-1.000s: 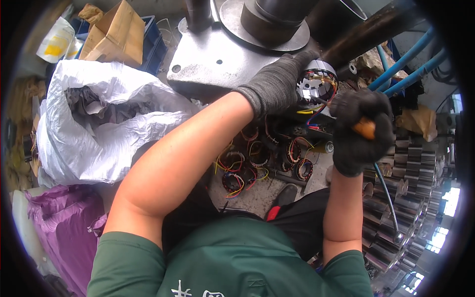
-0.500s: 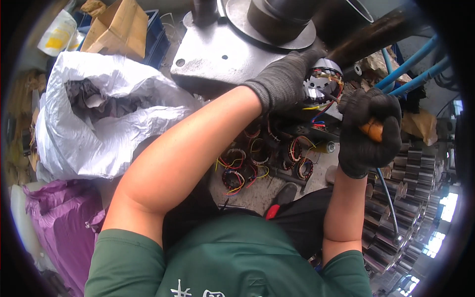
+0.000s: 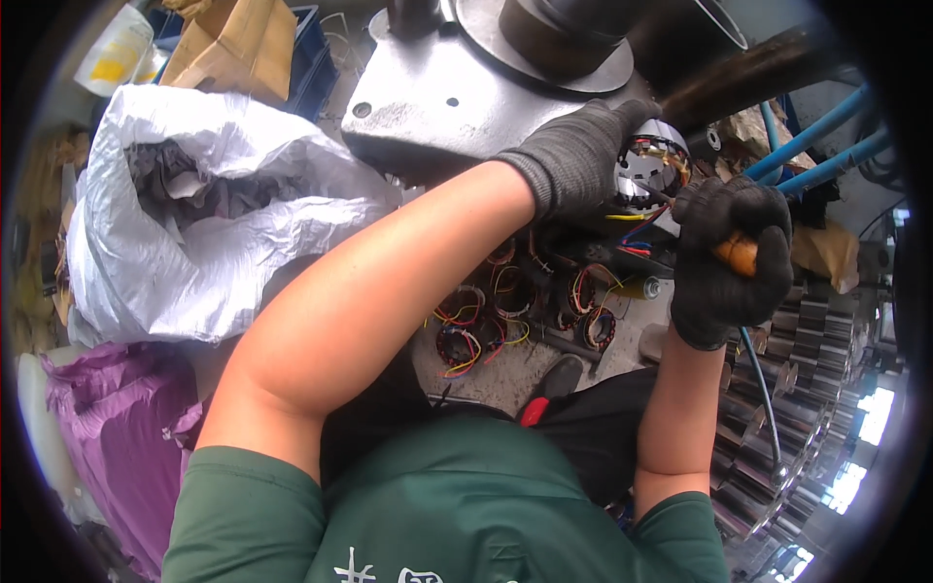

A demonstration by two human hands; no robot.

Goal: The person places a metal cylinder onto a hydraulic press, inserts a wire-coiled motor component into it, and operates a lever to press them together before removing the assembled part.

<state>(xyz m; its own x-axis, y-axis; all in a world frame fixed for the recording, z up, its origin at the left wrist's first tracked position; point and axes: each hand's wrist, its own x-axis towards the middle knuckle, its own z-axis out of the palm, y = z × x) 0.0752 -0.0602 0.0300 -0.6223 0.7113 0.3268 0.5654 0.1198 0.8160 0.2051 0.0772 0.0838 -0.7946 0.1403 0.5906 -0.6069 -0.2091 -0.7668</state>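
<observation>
My left hand (image 3: 580, 160), in a dark grey knit glove, grips a motor stator (image 3: 653, 163) from its left side. The stator is a bright metal ring with copper windings inside. Yellow, red and blue wires (image 3: 637, 236) hang below it. My right hand (image 3: 731, 277), gloved in black, is wrapped round the orange handle (image 3: 739, 255) of a screwdriver-like tool. Its thin shaft points left to the stator's opening; the tip cannot be made out. Behind my left hand stands a heavy metal machine base (image 3: 418, 102).
Several wound stators (image 3: 459, 345) with coloured wires lie on the floor below. Stacked metal cylinders (image 3: 807, 340) fill the right side. A white sack (image 3: 262, 243), a purple sack (image 3: 121, 428) and a cardboard box (image 3: 238, 49) are at the left. Blue pipes (image 3: 816, 131) cross the far right.
The whole view has shifted slightly. The stator and my left hand sit a little nearer my right hand in the picture. Both grips stay the same.
</observation>
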